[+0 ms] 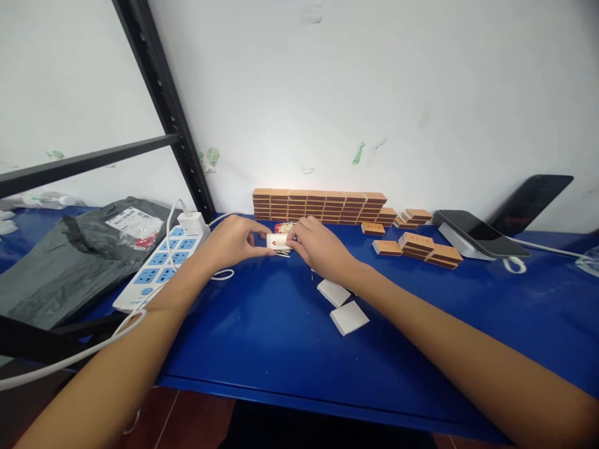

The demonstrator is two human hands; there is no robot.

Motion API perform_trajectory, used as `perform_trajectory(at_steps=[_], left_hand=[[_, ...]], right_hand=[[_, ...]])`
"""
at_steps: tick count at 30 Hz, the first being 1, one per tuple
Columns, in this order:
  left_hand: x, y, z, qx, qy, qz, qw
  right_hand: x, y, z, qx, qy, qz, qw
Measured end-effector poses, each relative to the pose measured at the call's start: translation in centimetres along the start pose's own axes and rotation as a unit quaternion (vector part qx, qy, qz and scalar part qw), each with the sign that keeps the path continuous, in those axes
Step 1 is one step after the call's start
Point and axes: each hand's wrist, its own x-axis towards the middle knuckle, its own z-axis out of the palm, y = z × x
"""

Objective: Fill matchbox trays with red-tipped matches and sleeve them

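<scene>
Holds white box (278, 241) over loose matches (282, 228), clamped at either end by fingers of left hand (238, 240) and right hand (319, 247), close before stacked matchboxes (322, 209), with open room toward table's front edge (262, 393).

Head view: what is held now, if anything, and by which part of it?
A white tray: the left hand pinches its left end, the right hand its right end.

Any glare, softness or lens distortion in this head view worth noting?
Head view: wall looks brightest just above the stacked matchboxes; box lettering too soft to read; match heads run together; forearms look stretched toward the lower corners, likely lens distortion.
</scene>
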Motion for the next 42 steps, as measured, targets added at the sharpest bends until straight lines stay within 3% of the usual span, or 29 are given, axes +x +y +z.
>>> perform_trajectory(at_steps=[9,15,20,25,37,42], left_hand=[[-0.1,0.5,0.1,-0.048,0.014,-0.005,0.999],[0.0,-0.4,-0.3,0.048,0.013,-0.038,0.998],[-0.1,-1.0,-0.4,0.085,0.045,-0.087,0.992],[-0.1,-1.1,-0.3,0.092,0.047,-0.082,0.991],[-0.1,-0.6,-0.5,0.088,0.04,-0.077,0.992],[-0.1,-0.6,-0.4,0.088,0.037,-0.076,0.993]], right_hand=[[0.0,-1.0,-0.1,0.002,-0.005,0.002,1.0],[-0.2,-0.6,-0.1,0.054,0.052,0.055,0.996],[0.0,-0.7,1.2,0.028,0.003,0.077,0.997],[0.4,-0.8,2.1,-0.01,-0.039,0.072,0.997],[0.1,0.4,0.2,0.001,-0.109,0.016,0.994],[0.1,0.5,0.1,0.026,-0.114,0.031,0.993]])
